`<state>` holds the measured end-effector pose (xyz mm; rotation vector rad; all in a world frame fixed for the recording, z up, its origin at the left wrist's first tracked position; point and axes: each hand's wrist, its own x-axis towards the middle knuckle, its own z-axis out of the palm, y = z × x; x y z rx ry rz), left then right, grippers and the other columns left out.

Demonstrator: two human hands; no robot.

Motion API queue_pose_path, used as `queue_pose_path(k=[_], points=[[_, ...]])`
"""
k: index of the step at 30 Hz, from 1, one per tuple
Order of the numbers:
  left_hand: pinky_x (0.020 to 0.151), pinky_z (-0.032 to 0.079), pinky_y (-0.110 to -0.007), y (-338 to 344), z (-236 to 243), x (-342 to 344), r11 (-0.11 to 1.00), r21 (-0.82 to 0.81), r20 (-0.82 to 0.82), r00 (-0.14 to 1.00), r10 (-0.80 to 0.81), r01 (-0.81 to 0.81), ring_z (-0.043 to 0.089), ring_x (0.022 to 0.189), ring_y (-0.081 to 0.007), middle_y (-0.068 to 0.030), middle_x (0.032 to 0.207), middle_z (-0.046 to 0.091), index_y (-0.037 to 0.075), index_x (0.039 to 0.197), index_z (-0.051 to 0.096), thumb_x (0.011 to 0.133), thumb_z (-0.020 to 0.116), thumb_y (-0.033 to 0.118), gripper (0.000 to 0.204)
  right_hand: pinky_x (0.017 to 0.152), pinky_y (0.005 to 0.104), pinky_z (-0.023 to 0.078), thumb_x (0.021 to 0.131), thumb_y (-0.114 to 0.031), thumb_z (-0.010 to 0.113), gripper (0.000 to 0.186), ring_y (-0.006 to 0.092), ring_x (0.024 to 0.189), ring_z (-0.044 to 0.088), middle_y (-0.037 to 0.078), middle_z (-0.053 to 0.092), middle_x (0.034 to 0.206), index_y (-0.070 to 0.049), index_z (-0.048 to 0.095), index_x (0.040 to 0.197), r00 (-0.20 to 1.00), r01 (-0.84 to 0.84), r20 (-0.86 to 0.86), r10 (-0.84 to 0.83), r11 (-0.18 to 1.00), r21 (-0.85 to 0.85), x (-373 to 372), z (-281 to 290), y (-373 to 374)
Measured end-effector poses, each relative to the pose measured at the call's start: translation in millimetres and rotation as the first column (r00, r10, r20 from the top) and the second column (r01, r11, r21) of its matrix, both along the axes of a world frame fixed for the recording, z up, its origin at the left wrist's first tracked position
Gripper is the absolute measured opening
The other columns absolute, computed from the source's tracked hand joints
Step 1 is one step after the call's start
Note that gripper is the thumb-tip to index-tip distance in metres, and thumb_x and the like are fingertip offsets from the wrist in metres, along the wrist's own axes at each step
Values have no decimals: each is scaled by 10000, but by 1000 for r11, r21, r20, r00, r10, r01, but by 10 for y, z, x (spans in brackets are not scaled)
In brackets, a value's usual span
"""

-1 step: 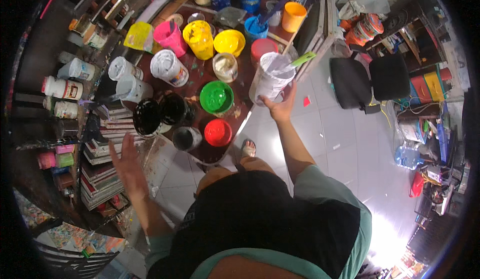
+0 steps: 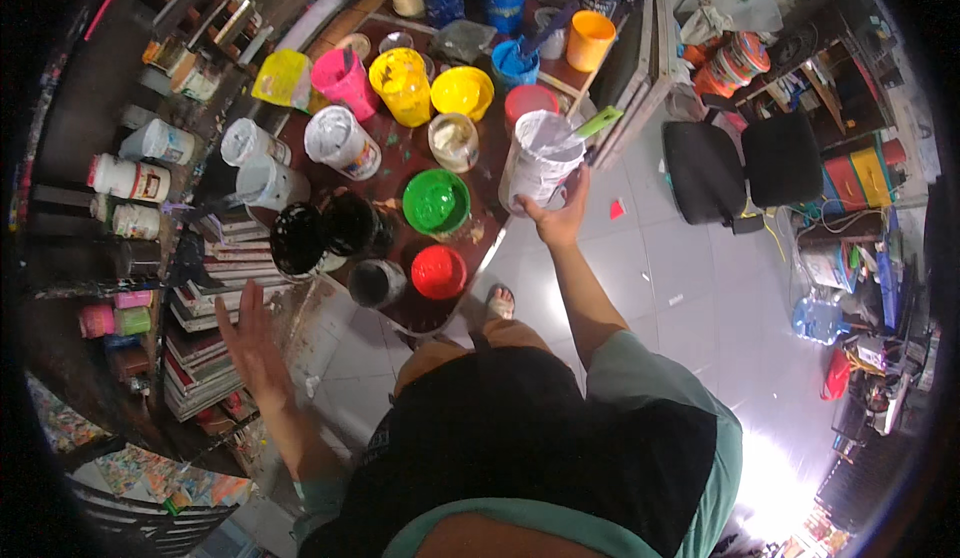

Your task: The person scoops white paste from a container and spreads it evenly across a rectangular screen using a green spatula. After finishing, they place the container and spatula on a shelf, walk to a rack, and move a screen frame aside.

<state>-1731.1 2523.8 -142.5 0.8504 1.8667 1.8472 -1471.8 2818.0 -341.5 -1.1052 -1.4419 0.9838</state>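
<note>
The dark red table spreads towards twelve o'clock in your view, crowded with paint tubs. Stacked frames lie between eight and nine. At eight, beside them, your left hand is empty, fingers extended. The white tub is at one o'clock, your right hand grasping its side. A green-handled tool leans from it towards two o'clock.
</note>
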Motion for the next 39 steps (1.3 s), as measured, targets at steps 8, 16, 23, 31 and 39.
queue_pose_path(k=[8,16,23,31,39], points=[[1032,174,-424,-448,143,34,976,-11,33,976,217,-217,305,1261,-319,-236,1332,325,85,1388,99,864,531,254,700,944,395,335,503,-222,799,1016,326,1102,431,220,441,1173,57,219,1289,990,55,131,-60,998,45,-410,-285,9],[1022,237,-390,-746,-140,0,972,-49,73,970,234,-231,345,1236,-293,-222,1317,350,74,1382,113,888,497,199,638,934,424,320,475,-249,818,990,347,1092,411,193,442,1169,1,286,1271,972,43,226,-57,997,69,-392,-390,94],[1013,263,-385,-594,-94,70,934,-106,28,937,347,-342,355,1227,-300,-225,1303,367,43,1370,125,904,470,233,611,944,433,276,461,-264,822,995,349,1100,378,175,415,1201,-15,301,1271,936,33,350,-40,999,25,-437,-393,126],[1011,248,-423,-716,-506,-183,914,60,371,859,353,-401,384,1196,-295,-199,1279,400,9,1332,212,909,392,390,598,937,425,330,519,-276,826,970,348,1120,403,214,419,1191,48,296,1264,914,114,346,-211,953,282,83,-875,29],[957,272,-414,-759,-466,-269,767,328,643,725,247,-552,422,1143,-311,-161,1161,512,27,1192,428,860,364,511,590,871,378,403,687,-144,722,698,279,1028,493,190,478,1162,27,352,1254,855,16,507,-105,984,177,987,-909,-546]])
